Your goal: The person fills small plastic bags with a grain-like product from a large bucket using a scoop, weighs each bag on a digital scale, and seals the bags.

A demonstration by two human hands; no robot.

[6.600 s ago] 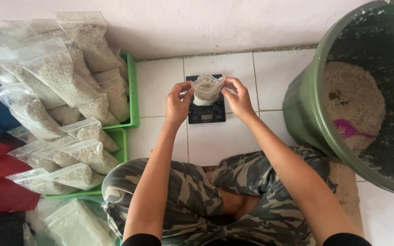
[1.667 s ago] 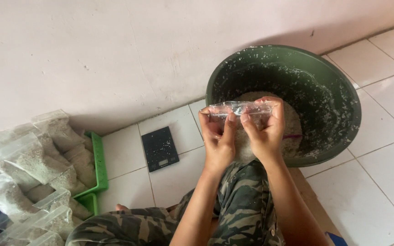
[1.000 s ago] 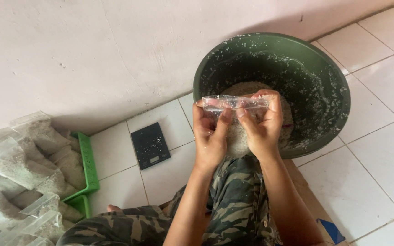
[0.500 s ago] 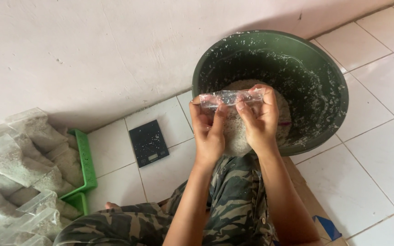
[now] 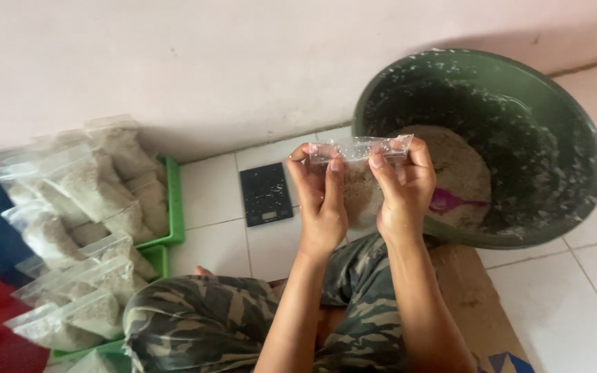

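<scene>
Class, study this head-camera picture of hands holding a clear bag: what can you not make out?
- Bag lower part: hidden behind left hand and right hand.
- Scale display: too small.
- Pink scoop in the tub: partly buried.
- Stacked bags: cut off by the left edge.

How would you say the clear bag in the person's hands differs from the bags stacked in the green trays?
The held bag is raised in front of the green tub, pinched along its top edge by both hands; the stacked bags lie piled in the green trays, untouched. The held one stands alone; the stacked ones are many. Both are clear plastic holding pale grainy filling.
</scene>
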